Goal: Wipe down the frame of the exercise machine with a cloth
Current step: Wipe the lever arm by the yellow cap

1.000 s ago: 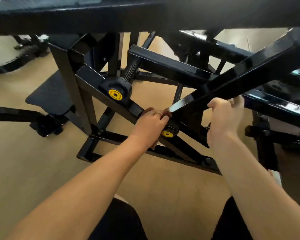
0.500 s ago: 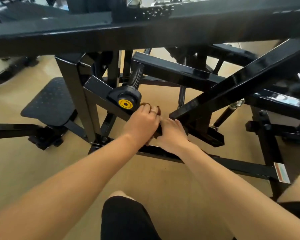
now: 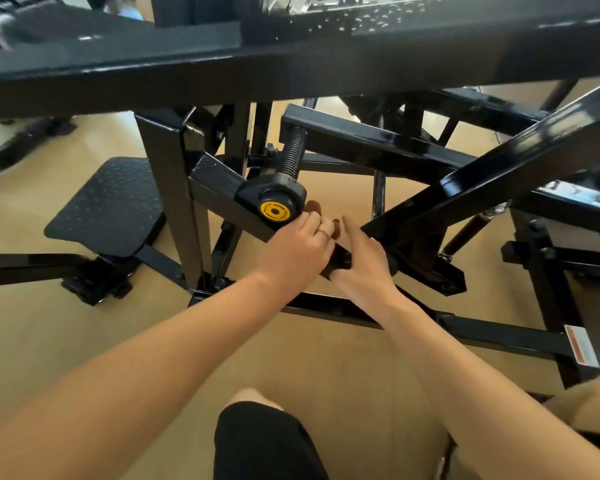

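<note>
left hand (image 3: 297,249): grips brown cloth (image 3: 314,206) on frame bar (image 3: 222,188) | right hand (image 3: 364,254): fingers straight, relaxed

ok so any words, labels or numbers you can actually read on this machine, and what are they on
Nothing can be read outright.
Yellow knob cap: a ring of dark lettering around its rim, too small to read.
Warning sticker on the black frame's floor bar: red and blue bands with fine print, too blurred to read.
No brand name or number shows elsewhere.

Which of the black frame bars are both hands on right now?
The sloping bar carrying the yellow-capped knob; the left hand and right hand meet on its lower stretch.
</note>
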### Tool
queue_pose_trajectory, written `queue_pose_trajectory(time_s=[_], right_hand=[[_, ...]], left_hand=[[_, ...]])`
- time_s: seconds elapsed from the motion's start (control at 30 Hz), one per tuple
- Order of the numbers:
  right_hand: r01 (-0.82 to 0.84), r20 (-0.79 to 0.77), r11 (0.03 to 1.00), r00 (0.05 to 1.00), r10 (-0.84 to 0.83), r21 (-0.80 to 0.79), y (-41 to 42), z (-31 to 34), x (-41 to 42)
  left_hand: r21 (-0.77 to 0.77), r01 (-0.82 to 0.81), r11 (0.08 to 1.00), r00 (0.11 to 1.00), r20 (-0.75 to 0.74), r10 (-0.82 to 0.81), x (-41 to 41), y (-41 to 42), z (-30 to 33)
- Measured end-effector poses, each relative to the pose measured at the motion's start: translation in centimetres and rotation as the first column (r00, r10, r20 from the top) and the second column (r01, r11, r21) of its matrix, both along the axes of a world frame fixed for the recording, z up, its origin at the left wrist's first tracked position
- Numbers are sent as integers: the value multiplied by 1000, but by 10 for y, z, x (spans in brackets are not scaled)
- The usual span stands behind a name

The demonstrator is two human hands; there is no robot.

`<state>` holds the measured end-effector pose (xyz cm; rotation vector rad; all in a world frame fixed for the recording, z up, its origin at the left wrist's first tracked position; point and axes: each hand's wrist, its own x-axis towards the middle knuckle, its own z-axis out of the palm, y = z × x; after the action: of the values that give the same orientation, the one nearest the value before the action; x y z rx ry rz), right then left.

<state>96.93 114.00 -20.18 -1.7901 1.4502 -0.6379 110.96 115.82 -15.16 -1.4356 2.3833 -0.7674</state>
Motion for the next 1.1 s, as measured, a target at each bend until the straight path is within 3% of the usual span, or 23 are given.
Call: queue_pose_trajectory(time_s=[0.1,0.23,0.37,0.47,0.53,0.67,0.8,1.1], right_hand=[[-96,326,992,943,66,76,19,13,7],[-90,497,986,868,8,142,36,20,30],[-36,478,998,879,4,59,32,17,45],[-18,402,999,916,-4,50,29,10,47],[-11,396,999,918,-8,44,27,6,48],[-22,418,999,908,7,33,19,3,50],[-51,498,995,867,3,83,5,-2,42],[-30,523,995,852,-24,95,-15,-15,41]], left_hand=[[-70,-11,998,998,57,15,4,2,3],[-66,67,996,990,-120,-74,28,4,15],[-86,191,978,928,-307,-209,47,3,23],[-137,32,990,769,-629,-112,56,1,27],[-155,-143,978,686,-727,-15,64,-3,25],[-237,-298,924,666,-746,24,59,-11,14],[-380,-318,869,686,-724,-65,60,-22,-3],[-532,-351,771,686,-706,-175,61,-39,-25]])
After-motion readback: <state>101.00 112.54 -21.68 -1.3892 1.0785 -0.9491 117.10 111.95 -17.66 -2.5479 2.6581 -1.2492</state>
